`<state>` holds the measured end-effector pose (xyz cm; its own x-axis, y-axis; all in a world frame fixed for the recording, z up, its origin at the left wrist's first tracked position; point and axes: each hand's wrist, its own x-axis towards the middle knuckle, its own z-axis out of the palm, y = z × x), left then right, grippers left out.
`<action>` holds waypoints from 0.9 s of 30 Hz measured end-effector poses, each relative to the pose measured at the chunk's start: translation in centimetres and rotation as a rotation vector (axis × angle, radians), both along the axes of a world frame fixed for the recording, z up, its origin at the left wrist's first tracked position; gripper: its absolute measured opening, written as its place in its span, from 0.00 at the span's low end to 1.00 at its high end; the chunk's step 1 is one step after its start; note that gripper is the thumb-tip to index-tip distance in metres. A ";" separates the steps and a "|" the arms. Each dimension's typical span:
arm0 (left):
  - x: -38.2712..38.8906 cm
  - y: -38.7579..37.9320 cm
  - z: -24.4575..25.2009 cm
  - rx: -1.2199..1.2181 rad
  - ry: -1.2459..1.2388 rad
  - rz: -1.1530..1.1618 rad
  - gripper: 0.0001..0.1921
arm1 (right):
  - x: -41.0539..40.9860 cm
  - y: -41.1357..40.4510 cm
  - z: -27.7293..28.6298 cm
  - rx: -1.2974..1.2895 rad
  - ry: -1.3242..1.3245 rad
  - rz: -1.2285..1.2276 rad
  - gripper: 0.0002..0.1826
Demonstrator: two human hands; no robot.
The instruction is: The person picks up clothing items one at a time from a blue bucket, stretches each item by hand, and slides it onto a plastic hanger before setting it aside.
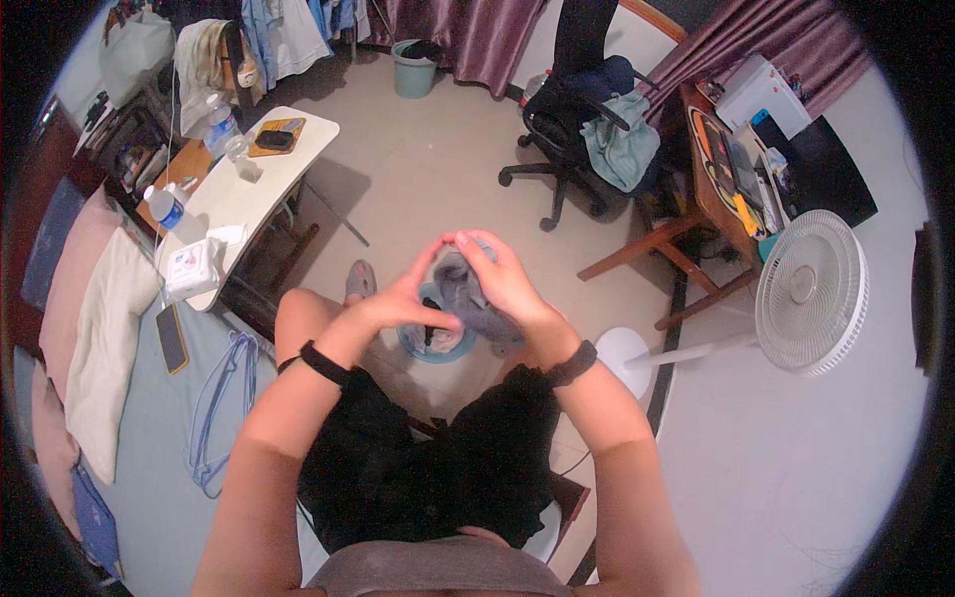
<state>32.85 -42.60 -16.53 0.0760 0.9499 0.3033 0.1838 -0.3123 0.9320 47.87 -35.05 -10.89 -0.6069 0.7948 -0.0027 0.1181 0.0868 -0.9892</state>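
Observation:
A grey cloth item (462, 287), perhaps a sock, hangs from my right hand (511, 280), which grips its upper end. Just left of it is my left hand (406, 298), thumb and fingers spread wide. Its fingertips meet the right hand's at the top of the cloth, and its thumb tip comes up to the cloth's edge; whether it pinches the fabric is hidden. Below both hands, on the floor between my legs, a light blue basin (439, 359) holds a black piece (430, 328) and pale pieces of cloth (448, 342).
To the left, a white folding table (280, 175) carries bottles, wipes (192, 269) and a phone (274, 139). Blue hangers (216, 418) and another phone (172, 339) lie on the bed (157, 477). At right stand a white fan (809, 291), a wooden desk (716, 205) and an office chair (559, 119).

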 end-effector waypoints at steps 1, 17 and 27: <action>1.1 0.0 0.3 -0.001 0.000 0.002 0.33 | -0.5 -0.4 0.3 -0.122 0.188 0.021 0.15; 2.1 0.8 4.8 -0.175 -0.064 -0.239 0.21 | 3.6 -2.3 -3.2 -0.136 0.100 0.308 0.41; -3.0 -0.9 2.7 -0.534 -0.541 -0.349 0.32 | 4.1 -3.9 -2.6 0.423 -0.111 0.153 0.24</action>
<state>29.81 -43.46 -13.87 0.3662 0.9249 -0.1020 -0.3567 0.2408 0.9027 52.00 -38.97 -13.48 -0.7319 0.6411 0.2309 0.1751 0.5045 -0.8455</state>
